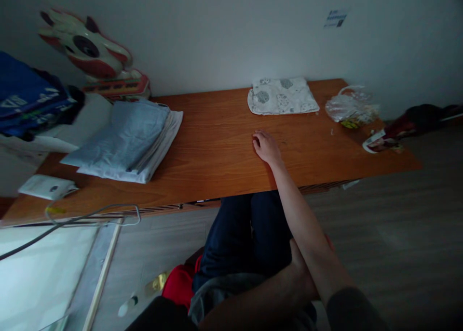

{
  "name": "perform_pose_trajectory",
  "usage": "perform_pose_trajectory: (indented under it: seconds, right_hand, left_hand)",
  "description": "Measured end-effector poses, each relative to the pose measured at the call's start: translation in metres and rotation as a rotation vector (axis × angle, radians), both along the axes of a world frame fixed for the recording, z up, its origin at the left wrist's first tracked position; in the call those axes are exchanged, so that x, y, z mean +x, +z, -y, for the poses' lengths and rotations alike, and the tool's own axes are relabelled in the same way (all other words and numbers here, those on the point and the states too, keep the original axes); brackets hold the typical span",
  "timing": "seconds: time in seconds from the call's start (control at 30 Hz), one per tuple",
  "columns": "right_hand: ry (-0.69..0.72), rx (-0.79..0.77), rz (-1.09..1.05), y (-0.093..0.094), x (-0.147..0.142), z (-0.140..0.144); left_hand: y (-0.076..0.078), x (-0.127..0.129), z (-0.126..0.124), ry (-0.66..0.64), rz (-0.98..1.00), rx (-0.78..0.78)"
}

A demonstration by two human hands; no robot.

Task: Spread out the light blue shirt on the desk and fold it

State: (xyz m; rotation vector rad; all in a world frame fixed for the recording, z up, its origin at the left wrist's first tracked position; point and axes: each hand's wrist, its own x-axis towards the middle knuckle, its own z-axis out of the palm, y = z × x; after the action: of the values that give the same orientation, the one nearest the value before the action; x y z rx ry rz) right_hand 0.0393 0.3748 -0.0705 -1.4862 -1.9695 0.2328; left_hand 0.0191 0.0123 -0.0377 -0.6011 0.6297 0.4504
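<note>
My right hand (266,147) rests on the brown wooden table (213,143), its fingers loosely bent and a little apart, with nothing in it. Crossing under from the left, my left hand (299,261) wraps around my right forearm (302,215); most of its fingers are hidden behind the arm. Beyond my right hand lies a folded white cloth (284,97) with grey round prints, not touched by either hand.
Folded blue-grey and white cloths (126,138) lie at the left, near a white box-shaped device (47,186) and a cow-shaped toy keyboard (97,56). At the right are a clear plastic bag (349,104) and a dark, white-ended item (383,138). A cable (58,227) hangs by the front left edge.
</note>
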Motion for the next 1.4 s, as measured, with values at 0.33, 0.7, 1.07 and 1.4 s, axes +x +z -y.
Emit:
perform_pose_trajectory:
  seconds: [0.33, 0.7, 1.07, 1.4]
  right_hand:
    - [-0.011, 0.033, 0.036, 0.002, -0.001, 0.002]
    - [0.003, 0.002, -0.002, 0.002, 0.000, 0.002]
    - [0.050, 0.020, -0.032, -0.002, 0.004, 0.001]
    - [0.059, 0.038, -0.030, -0.003, 0.003, 0.001]
  left_hand:
    - [-0.016, -0.003, -0.011, 0.018, 0.233, -0.068]
    - [-0.028, -0.006, -0.022, -0.079, 0.152, 0.308]
    - [-0.005, -0.207, -0.144, 0.149, -1.085, 1.313]
    - [0.021, -0.502, -0.260, -0.091, -2.683, 1.612]
